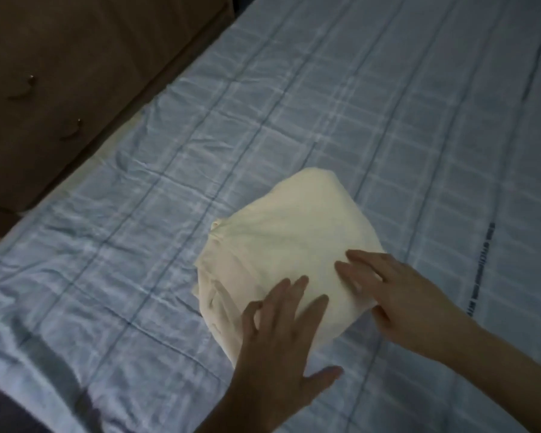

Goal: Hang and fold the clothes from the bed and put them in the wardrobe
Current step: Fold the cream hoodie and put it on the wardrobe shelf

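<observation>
Nearest me, the left hand (281,335) lies flat, fingers spread, on the folded cream cotton garment (281,245). The right hand (384,295) presses its right corner with straight fingers. The garment rests on the pale blue checked bed (294,104), a brown wooden dresser (60,73) beyond.

The folded garment (281,242) near the middle is soft cream cloth, matt, with fine creases and a few stacked layers showing at its left edge. Under it the bedsheet (356,120) is thin pale-blue woven cloth with a check of darker and lighter lines, matt and rumpled, most wrinkled along its left side. At far left the cabinet (60,57) looks like brown wood with a dull, smooth face; its two small handles (30,81) catch a glint like metal, though the dim, blurred view leaves that uncertain.
</observation>
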